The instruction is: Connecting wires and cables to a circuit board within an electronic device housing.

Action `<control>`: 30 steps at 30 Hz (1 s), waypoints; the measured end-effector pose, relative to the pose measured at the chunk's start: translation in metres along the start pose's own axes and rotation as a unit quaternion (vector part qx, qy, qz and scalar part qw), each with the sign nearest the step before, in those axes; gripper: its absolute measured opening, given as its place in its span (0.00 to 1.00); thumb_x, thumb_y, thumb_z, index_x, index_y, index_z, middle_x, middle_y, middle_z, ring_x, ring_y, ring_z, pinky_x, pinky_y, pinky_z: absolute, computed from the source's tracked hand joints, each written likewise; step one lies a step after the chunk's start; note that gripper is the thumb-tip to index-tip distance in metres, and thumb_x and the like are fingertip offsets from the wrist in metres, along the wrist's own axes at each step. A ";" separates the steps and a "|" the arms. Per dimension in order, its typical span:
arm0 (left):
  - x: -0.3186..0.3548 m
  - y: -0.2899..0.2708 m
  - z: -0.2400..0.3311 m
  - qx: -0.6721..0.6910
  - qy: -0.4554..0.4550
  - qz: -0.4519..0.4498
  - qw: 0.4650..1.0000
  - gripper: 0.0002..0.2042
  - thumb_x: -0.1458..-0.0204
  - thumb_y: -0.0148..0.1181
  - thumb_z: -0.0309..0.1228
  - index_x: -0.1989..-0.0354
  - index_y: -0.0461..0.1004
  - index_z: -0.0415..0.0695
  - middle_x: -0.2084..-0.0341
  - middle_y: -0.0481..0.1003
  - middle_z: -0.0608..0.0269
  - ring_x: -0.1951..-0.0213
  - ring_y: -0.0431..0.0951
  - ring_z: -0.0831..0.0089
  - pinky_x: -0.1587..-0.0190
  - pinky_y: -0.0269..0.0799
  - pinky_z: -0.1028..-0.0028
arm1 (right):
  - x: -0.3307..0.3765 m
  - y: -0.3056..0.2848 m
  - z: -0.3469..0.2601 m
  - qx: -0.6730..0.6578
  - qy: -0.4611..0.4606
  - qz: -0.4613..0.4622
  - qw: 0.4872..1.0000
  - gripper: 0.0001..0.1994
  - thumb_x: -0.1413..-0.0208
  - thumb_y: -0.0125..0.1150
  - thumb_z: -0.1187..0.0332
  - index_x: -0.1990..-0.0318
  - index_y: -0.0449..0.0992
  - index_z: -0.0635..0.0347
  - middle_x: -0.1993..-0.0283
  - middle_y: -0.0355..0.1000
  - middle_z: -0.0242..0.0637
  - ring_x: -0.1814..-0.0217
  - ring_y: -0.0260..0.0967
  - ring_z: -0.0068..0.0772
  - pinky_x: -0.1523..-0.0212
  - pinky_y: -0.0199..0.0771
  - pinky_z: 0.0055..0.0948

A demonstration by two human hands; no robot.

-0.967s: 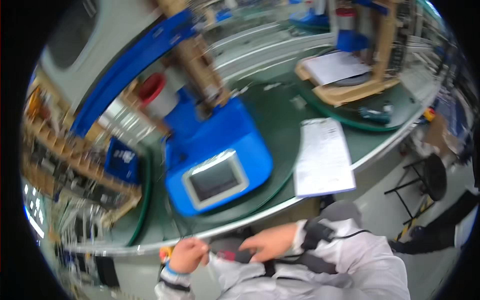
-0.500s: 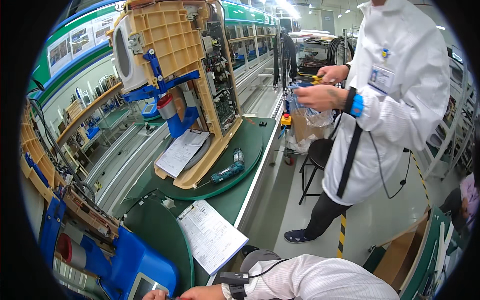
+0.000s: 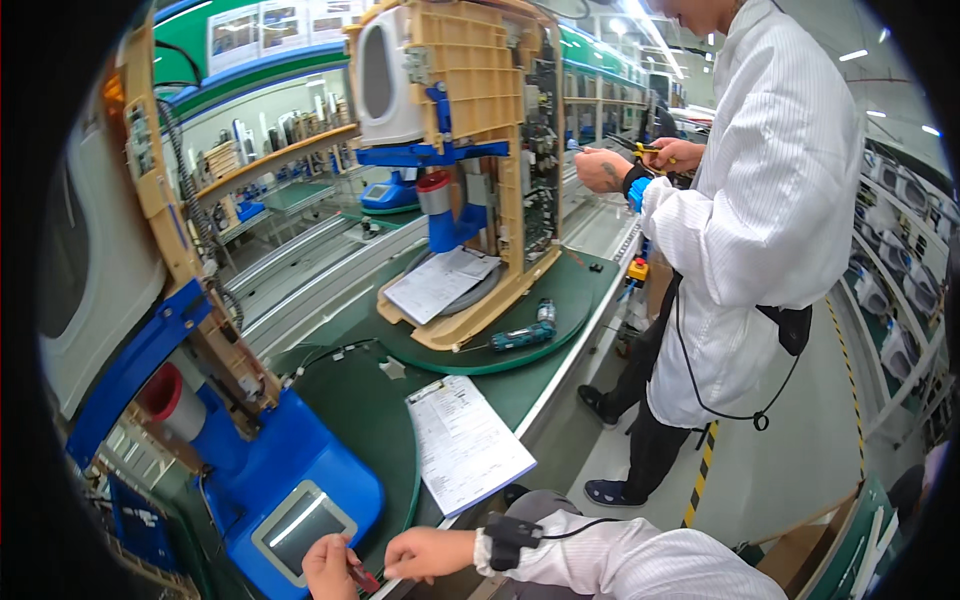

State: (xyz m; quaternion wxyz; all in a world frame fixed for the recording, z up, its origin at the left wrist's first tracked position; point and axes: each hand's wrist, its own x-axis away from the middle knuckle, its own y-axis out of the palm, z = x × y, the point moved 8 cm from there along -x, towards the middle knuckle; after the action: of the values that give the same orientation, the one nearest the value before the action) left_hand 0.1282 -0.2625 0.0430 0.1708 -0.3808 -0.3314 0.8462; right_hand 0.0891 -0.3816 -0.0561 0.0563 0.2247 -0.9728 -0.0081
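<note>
At the lower edge, my left hand is closed, pinching a small dark red thing whose kind I cannot make out. Just to its right, my right hand has curled fingers close to the red thing; whatever is in them, if anything, is hidden. A black device is strapped to my right wrist. Both hands are in front of a blue machine base with a grey-framed screen. A tan frame with a red-topped cylinder rises from that base.
A clipboard with papers lies on the green bench. Beyond it, a round turntable bears a second tan-framed machine and a teal power screwdriver. A co-worker in a white coat stands at the right, holding yellow-handled pliers.
My view has swung left and down, so the nearer machine and both hands show more fully. The hands have come a little apart. The co-worker has turned toward the bench.
</note>
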 end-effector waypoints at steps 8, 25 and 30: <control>0.021 0.069 -0.054 0.010 -0.131 -0.341 0.931 0.11 0.47 0.59 0.38 0.72 0.81 0.43 0.77 0.79 0.52 0.71 0.80 0.58 0.66 0.75 0.62 | -0.001 0.120 -0.153 0.275 -0.406 0.116 0.864 0.17 0.42 0.57 0.56 0.61 0.77 0.63 0.74 0.74 0.43 0.74 0.72 0.49 0.69 0.73 0.41; -0.044 0.024 -0.053 0.020 -0.134 -0.300 0.944 0.14 0.44 0.57 0.38 0.66 0.81 0.40 0.78 0.79 0.52 0.75 0.79 0.61 0.67 0.75 0.62 | -0.090 0.197 -0.186 0.506 -0.316 -0.029 0.802 0.14 0.49 0.60 0.59 0.75 0.79 0.62 0.70 0.72 0.47 0.66 0.73 0.52 0.64 0.75 0.46; 0.004 0.039 -0.055 0.030 -0.177 -0.132 0.975 0.13 0.49 0.59 0.41 0.68 0.82 0.44 0.72 0.79 0.50 0.67 0.80 0.52 0.61 0.75 0.58 | -0.066 0.177 -0.146 0.419 -0.236 -0.087 0.872 0.09 0.51 0.61 0.67 0.66 0.77 0.64 0.60 0.72 0.49 0.58 0.71 0.54 0.58 0.73 0.44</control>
State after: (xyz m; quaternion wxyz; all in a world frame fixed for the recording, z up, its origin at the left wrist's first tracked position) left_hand 0.1657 -0.2643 -0.0133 0.2303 -0.1724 -0.3784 0.8798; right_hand 0.0869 -0.1923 0.0897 -0.2748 0.3025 -0.8458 0.3429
